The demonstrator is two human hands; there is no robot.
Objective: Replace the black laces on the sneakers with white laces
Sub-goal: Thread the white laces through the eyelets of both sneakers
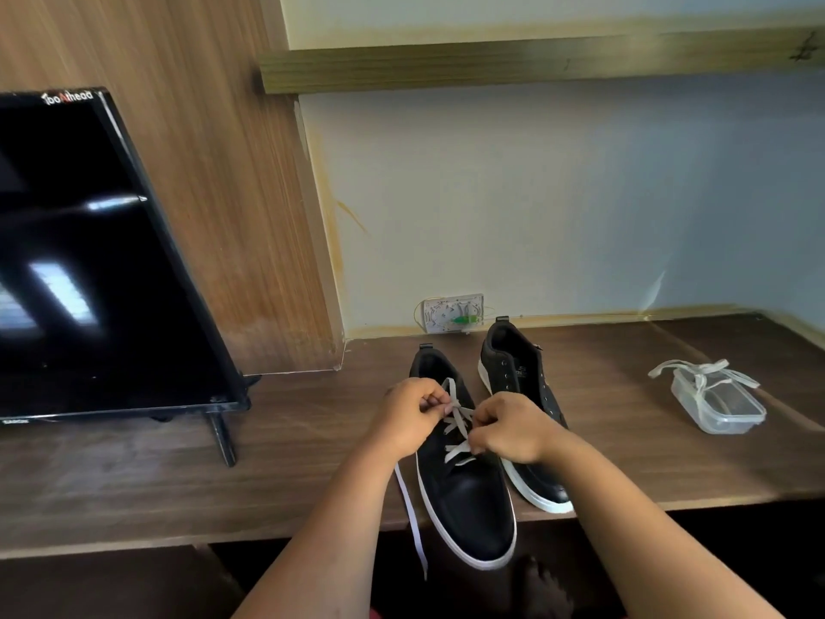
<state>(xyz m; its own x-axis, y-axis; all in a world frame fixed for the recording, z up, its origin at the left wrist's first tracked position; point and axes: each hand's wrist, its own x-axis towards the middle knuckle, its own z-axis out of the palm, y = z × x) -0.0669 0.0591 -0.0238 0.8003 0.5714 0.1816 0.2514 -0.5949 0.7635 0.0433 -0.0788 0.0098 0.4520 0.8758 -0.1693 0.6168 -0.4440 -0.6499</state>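
Note:
Two black sneakers with white soles stand on the wooden desk (134,484). The near sneaker (468,498) has a white lace (457,433) threaded across its eyelets. My left hand (408,417) pinches that lace near the top eyelets on the left side. My right hand (509,428) pinches it on the right side. One loose end of the lace (413,520) trails off the desk's front edge. The second sneaker (520,386) lies behind my right hand and shows bare eyelets with no lace.
A clear plastic container (718,406) with another white lace (696,373) draped over it sits at the right. A black TV screen (89,270) on a stand fills the left. A white wall socket (453,312) is behind the sneakers.

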